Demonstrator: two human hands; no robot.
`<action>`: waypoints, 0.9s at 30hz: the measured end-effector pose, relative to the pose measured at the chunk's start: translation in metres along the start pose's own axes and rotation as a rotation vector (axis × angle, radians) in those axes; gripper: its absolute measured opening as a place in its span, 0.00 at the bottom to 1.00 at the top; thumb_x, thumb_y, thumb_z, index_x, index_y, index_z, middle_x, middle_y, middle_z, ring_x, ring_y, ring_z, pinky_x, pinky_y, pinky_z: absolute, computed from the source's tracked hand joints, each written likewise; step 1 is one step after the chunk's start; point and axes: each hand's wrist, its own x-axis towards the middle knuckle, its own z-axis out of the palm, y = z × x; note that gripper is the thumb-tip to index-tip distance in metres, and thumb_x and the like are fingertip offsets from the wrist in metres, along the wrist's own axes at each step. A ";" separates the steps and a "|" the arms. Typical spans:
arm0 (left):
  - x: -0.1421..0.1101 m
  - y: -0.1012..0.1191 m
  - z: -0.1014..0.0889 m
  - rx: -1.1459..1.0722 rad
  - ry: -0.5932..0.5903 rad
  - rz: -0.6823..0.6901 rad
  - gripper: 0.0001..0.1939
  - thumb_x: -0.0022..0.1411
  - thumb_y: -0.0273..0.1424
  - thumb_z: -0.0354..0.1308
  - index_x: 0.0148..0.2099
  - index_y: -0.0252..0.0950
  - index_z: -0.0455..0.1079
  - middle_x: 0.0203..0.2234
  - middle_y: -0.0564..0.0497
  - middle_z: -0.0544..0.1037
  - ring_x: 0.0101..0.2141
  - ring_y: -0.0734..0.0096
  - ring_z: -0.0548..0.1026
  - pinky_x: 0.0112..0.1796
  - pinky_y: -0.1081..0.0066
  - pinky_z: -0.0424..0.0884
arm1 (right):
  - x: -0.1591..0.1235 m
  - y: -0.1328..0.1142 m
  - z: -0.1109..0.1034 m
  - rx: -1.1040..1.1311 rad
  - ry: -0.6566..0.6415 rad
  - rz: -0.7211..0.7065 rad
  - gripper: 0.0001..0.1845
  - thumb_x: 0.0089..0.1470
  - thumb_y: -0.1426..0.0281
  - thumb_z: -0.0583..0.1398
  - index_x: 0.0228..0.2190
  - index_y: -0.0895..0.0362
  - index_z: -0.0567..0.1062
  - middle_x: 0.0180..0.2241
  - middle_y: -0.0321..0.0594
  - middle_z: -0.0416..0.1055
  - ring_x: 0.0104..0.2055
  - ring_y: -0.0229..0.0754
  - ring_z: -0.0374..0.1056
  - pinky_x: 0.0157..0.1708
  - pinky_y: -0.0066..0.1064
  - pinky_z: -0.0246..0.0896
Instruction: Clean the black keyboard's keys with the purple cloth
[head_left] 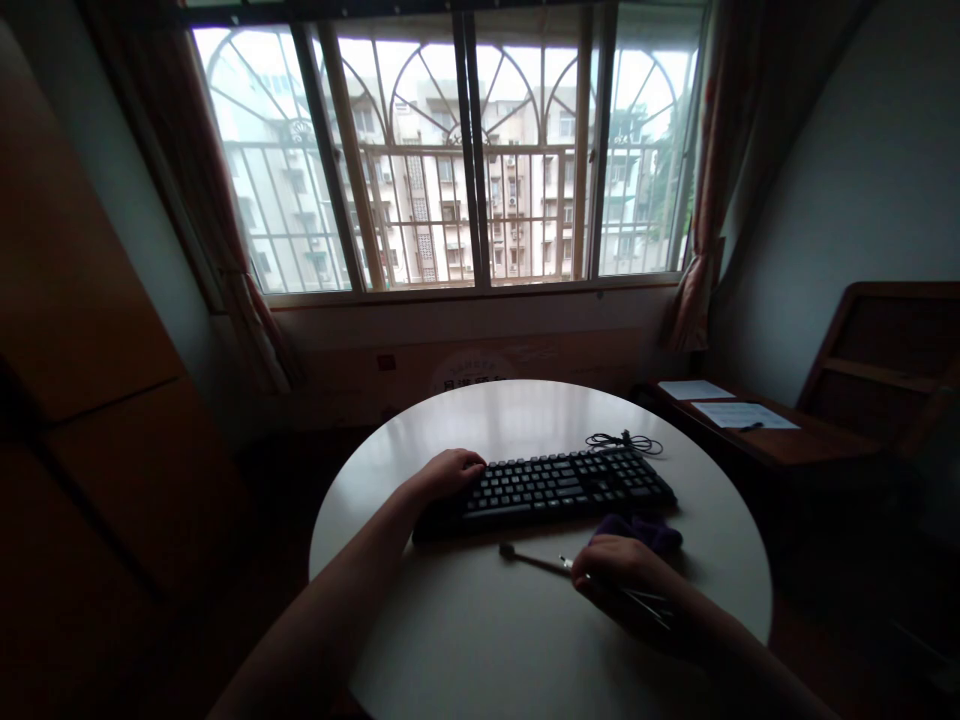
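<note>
A black keyboard point(555, 485) lies across the round white table. My left hand point(450, 472) is closed over its left end, fingers curled on the upper left keys. To the front right, my right hand point(619, 568) is closed on a thin, shiny metal tool point(649, 604) whose exact kind is unclear. A small brush point(508, 551) with a dark round head and thin handle points left from beside this hand; the hand hides its far end. Just behind the right hand sits a crumpled purple cloth point(656, 532).
The keyboard's black cable point(624, 441) is coiled behind its right end. The round table point(450, 640) has a curved edge on all sides. At right, a wooden desk or bench point(817, 447) bears paper sheets point(742, 415) and a dark pen-like item. A barred window point(465, 170) stands ahead.
</note>
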 end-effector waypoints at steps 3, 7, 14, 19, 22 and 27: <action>0.000 0.000 0.000 -0.003 -0.005 -0.002 0.19 0.65 0.39 0.50 0.49 0.40 0.78 0.45 0.48 0.80 0.45 0.61 0.76 0.47 0.69 0.68 | 0.000 0.001 0.001 -0.006 -0.001 -0.005 0.20 0.63 0.56 0.55 0.30 0.56 0.76 0.27 0.41 0.72 0.28 0.39 0.66 0.28 0.29 0.58; 0.000 0.001 -0.001 0.000 -0.005 -0.007 0.19 0.65 0.38 0.50 0.49 0.39 0.78 0.45 0.47 0.80 0.45 0.61 0.76 0.46 0.69 0.68 | 0.000 0.000 0.002 -0.018 -0.002 -0.008 0.20 0.63 0.56 0.55 0.30 0.57 0.77 0.28 0.41 0.73 0.28 0.39 0.66 0.28 0.29 0.57; -0.001 0.001 0.000 -0.013 0.002 -0.012 0.18 0.65 0.39 0.50 0.49 0.40 0.78 0.45 0.48 0.80 0.45 0.61 0.76 0.46 0.69 0.68 | 0.000 0.002 0.004 -0.027 0.006 -0.009 0.19 0.62 0.56 0.56 0.29 0.57 0.76 0.27 0.41 0.72 0.26 0.38 0.65 0.27 0.29 0.56; 0.000 -0.001 0.001 -0.020 -0.001 -0.013 0.18 0.65 0.39 0.50 0.49 0.40 0.77 0.45 0.48 0.80 0.45 0.61 0.76 0.46 0.70 0.69 | 0.000 0.002 0.003 -0.035 -0.025 -0.007 0.20 0.63 0.55 0.55 0.30 0.56 0.77 0.27 0.41 0.73 0.27 0.39 0.66 0.28 0.29 0.57; 0.000 0.000 0.001 -0.022 -0.001 -0.009 0.19 0.65 0.39 0.50 0.49 0.39 0.78 0.45 0.48 0.80 0.45 0.60 0.77 0.45 0.70 0.69 | 0.001 -0.002 0.001 -0.025 -0.026 -0.007 0.19 0.63 0.57 0.55 0.30 0.55 0.77 0.27 0.41 0.74 0.28 0.40 0.67 0.29 0.30 0.58; -0.001 0.001 0.000 -0.020 -0.003 -0.010 0.18 0.65 0.38 0.50 0.49 0.39 0.77 0.45 0.47 0.80 0.45 0.61 0.76 0.46 0.69 0.68 | 0.004 -0.008 -0.003 -0.002 -0.035 -0.034 0.15 0.62 0.61 0.57 0.31 0.55 0.78 0.28 0.41 0.75 0.30 0.41 0.69 0.30 0.30 0.59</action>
